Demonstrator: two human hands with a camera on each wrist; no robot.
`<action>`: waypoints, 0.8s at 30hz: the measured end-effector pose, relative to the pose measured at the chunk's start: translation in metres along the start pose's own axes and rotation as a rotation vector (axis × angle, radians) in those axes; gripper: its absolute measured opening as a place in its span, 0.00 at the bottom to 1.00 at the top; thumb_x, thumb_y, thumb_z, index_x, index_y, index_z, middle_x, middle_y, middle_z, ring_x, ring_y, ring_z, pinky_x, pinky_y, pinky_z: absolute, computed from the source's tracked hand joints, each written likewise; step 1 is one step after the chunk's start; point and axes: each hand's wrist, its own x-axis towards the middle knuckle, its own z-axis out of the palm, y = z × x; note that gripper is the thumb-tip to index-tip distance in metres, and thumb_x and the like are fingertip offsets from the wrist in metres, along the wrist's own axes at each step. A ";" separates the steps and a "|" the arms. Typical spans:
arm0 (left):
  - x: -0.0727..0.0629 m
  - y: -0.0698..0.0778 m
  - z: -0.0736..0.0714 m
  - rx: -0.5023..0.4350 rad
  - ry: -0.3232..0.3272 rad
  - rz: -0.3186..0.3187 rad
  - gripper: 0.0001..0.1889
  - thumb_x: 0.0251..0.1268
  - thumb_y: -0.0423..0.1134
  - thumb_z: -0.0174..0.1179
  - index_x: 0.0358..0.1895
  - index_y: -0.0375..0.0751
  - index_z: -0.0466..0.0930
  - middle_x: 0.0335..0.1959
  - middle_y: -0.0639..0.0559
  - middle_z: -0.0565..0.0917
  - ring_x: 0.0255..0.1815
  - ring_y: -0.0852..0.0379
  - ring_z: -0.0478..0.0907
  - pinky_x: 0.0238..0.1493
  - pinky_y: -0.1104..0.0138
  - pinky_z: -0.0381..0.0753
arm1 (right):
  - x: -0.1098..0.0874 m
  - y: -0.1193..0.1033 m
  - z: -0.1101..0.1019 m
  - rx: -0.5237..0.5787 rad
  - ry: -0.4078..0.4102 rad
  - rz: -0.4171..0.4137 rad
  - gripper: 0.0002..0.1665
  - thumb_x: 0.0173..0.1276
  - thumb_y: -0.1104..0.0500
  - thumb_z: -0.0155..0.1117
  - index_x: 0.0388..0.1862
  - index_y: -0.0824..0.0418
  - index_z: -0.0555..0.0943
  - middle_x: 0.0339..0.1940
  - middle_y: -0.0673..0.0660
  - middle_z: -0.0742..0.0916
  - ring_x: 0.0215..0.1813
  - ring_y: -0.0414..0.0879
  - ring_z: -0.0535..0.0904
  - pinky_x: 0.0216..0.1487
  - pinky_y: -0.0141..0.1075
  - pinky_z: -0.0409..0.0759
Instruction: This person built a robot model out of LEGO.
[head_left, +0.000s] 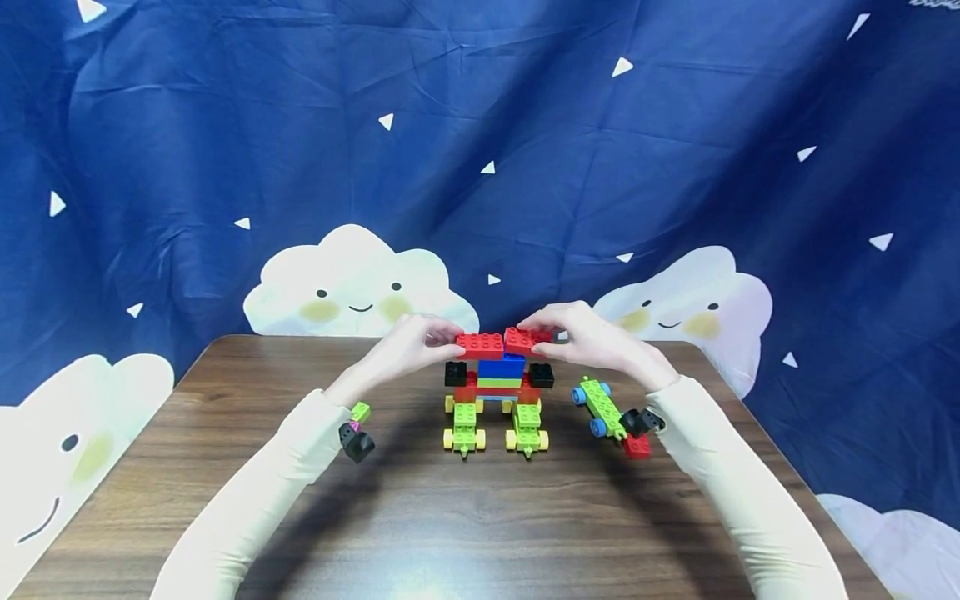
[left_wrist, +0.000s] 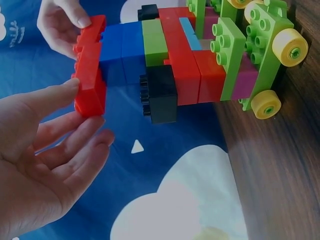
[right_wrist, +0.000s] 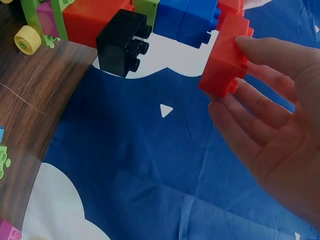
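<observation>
A figure of toy building bricks stands on the table, with blue bricks in its upper body. Black bricks stick out at its sides, and green wheeled bases with yellow wheels form its feet. On top, two red bricks lie end to end. My left hand pinches the outer end of the left red brick between thumb and fingers. At the other end, my right hand grips the right red brick, which sits at a slight tilt over the blue bricks.
To the right lies a green wheeled base with blue wheels, near a loose red brick partly covered by the wrist camera. A small green brick shows beside the left wrist. Behind the table hangs a blue cloth.
</observation>
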 end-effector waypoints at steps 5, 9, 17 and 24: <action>0.001 0.001 0.000 0.000 0.000 0.001 0.17 0.62 0.41 0.68 0.53 0.37 0.85 0.44 0.44 0.90 0.44 0.52 0.86 0.54 0.58 0.85 | 0.003 -0.001 0.001 -0.022 -0.015 -0.019 0.19 0.66 0.60 0.68 0.55 0.61 0.84 0.51 0.57 0.89 0.50 0.48 0.84 0.55 0.46 0.84; 0.001 0.001 0.000 -0.007 -0.008 -0.009 0.18 0.62 0.41 0.68 0.53 0.38 0.85 0.45 0.45 0.89 0.44 0.52 0.86 0.54 0.58 0.85 | 0.003 -0.001 0.004 -0.029 -0.019 -0.022 0.18 0.67 0.61 0.67 0.56 0.60 0.83 0.52 0.57 0.89 0.51 0.48 0.83 0.56 0.47 0.83; 0.001 0.001 0.001 -0.023 -0.001 -0.009 0.17 0.62 0.40 0.68 0.52 0.37 0.85 0.44 0.44 0.89 0.43 0.52 0.86 0.53 0.58 0.85 | 0.006 -0.005 0.012 -0.026 0.006 -0.012 0.17 0.69 0.57 0.66 0.54 0.60 0.84 0.49 0.55 0.89 0.47 0.46 0.82 0.53 0.45 0.83; 0.001 0.000 0.001 -0.018 -0.002 -0.018 0.17 0.63 0.41 0.67 0.52 0.38 0.85 0.44 0.44 0.89 0.44 0.52 0.86 0.54 0.58 0.85 | 0.008 -0.007 0.015 -0.024 0.031 0.014 0.16 0.68 0.56 0.68 0.52 0.60 0.85 0.47 0.55 0.89 0.45 0.44 0.83 0.51 0.42 0.84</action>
